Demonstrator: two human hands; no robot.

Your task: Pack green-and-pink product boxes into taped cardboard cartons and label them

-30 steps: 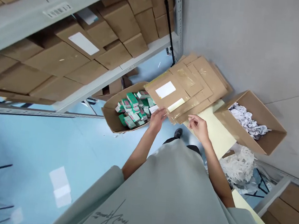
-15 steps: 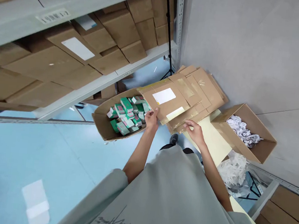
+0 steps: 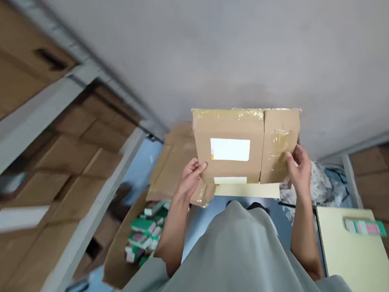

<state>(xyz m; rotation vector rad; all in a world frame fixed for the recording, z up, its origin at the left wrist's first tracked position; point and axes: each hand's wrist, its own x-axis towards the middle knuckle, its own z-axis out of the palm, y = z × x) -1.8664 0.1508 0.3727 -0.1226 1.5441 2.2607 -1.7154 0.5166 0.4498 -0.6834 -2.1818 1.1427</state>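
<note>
A flattened cardboard box (image 3: 239, 127) with white labels and shiny tape along its edges is held up in front of me. My left hand (image 3: 191, 175) pinches its lower left edge, thumb on the front. At the right end, my right hand (image 3: 299, 167) grips the taped flap, with its fingers behind the board. Below and left of the held piece lie more flattened cardboard boxes (image 3: 169, 171). Under my left forearm, partly hidden, stands an open carton (image 3: 118, 253) filled with small green and white boxes (image 3: 145, 226).
Shelving (image 3: 94, 219) packed with brown cartons runs along the left, blurred. A grey wall (image 3: 232, 44) rises ahead. At right, a pale yellow table (image 3: 351, 266) carries one green and white box (image 3: 365, 227). Crumpled white packing material (image 3: 315, 183) lies behind it.
The flattened box has been lifted off the stack and turned toward the wall. My right hand has moved onto its right end. My view has swung to the right.
</note>
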